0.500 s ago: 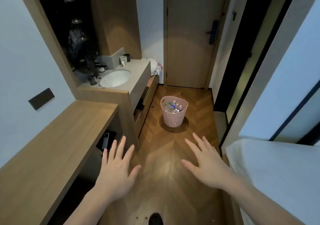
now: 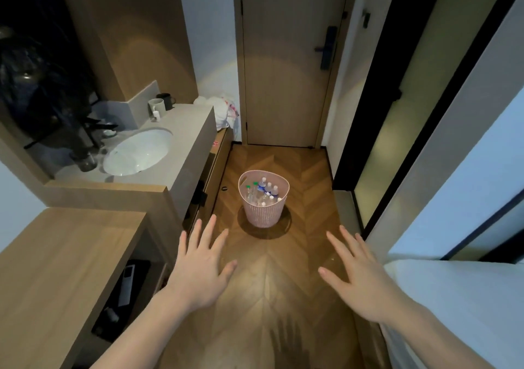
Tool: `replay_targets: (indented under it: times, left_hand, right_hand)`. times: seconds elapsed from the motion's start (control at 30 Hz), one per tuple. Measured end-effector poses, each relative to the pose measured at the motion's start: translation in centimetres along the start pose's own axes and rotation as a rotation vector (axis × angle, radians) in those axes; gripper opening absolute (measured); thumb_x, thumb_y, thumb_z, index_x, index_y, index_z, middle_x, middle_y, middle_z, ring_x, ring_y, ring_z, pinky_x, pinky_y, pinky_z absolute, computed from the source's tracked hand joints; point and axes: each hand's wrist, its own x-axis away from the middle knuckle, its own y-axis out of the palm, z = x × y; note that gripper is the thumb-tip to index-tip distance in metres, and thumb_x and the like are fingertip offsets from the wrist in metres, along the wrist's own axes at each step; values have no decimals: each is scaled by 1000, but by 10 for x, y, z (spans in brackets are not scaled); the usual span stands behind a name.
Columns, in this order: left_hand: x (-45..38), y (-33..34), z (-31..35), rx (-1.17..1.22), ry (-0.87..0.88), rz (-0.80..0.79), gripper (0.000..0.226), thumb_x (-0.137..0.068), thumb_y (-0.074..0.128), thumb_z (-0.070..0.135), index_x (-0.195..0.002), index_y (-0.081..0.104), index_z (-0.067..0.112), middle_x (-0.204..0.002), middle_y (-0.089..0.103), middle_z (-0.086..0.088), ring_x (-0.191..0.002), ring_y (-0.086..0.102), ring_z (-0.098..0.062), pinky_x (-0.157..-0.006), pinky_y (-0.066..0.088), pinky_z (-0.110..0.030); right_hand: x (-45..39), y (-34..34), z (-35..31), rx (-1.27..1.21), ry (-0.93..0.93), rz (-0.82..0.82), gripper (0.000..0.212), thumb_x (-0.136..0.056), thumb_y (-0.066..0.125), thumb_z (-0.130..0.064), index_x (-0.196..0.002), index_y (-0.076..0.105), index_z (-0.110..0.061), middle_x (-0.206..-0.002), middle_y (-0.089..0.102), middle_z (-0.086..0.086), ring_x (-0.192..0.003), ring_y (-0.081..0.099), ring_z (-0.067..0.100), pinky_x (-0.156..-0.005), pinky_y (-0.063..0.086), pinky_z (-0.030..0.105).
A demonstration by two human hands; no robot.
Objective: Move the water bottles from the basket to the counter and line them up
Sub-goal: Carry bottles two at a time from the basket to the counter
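A pink woven basket point(image 2: 265, 212) stands on the wooden floor in front of the door. Several clear water bottles point(image 2: 263, 191) with blue, green and white caps stand inside it. My left hand point(image 2: 200, 266) hovers palm down with fingers spread, short of the basket and to its left. My right hand point(image 2: 358, 276) is held the same way to the basket's right, empty. A grey counter point(image 2: 187, 124) with a white sink point(image 2: 137, 151) runs along the left wall. Nearer to me lies a lower wooden counter point(image 2: 68, 258).
Two mugs point(image 2: 160, 105) and a black faucet stand on the grey counter. A white plastic bag point(image 2: 224, 112) sits at its far end. Drawers with black handles face the aisle. A white bed point(image 2: 459, 306) fills the right. A closed door point(image 2: 286, 62) ends the narrow floor.
The view has moved forward, so the basket and sink counter sit closer. Both hands stay open and spread, a bit farther forward.
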Motion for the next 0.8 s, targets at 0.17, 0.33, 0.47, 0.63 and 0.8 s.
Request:
replay_targets:
  times: [0.17, 0.33, 0.47, 0.63, 0.8]
  left_hand:
    - [-114, 3, 16, -12, 67, -33, 76, -100, 25, 70, -166, 7, 37, -171, -26, 3, -157, -24, -27, -128, -12, -55]
    - [-229, 18, 29, 8, 16, -71, 79, -97, 28, 73, -165, 9, 39, -168, -27, 7, -155, -26, -26, -123, -19, -52]
    - [-303, 18, 40, 22, -69, -161, 77, -100, 27, 71, -166, 4, 38, -170, -26, 4, -156, -26, -27, -127, -11, -57]
    - [-373, 16, 47, 76, -159, -187, 76, -102, 28, 69, -166, 3, 38, -172, -24, 4, -157, -25, -27, -128, -10, -56]
    - [-434, 26, 25, 150, -263, -232, 77, -101, 30, 70, -166, 5, 38, -172, -24, 5, -158, -24, -25, -127, -14, -53]
  right_hand:
    - [-89, -17, 33, -57, 62, -36, 81, -98, 30, -79, -163, -7, -50, -171, -23, -18, -161, -17, 19, -130, 2, 48]
    - [-202, -29, 61, -49, 27, -111, 84, -96, 28, -81, -164, -9, -48, -172, -24, -15, -161, -17, 21, -132, 3, 51]
    - [-292, -55, 78, -36, -23, -207, 83, -99, 29, -77, -165, -8, -45, -171, -26, -14, -160, -21, 22, -131, -2, 51]
    - [-401, -75, 93, 11, -106, -246, 79, -101, 32, -74, -166, -3, -45, -173, -21, -13, -161, -17, 22, -129, -2, 50]
    - [-494, -89, 81, 16, -171, -275, 77, -103, 38, -69, -166, 3, -44, -175, -12, -14, -162, -13, 19, -130, -1, 48]
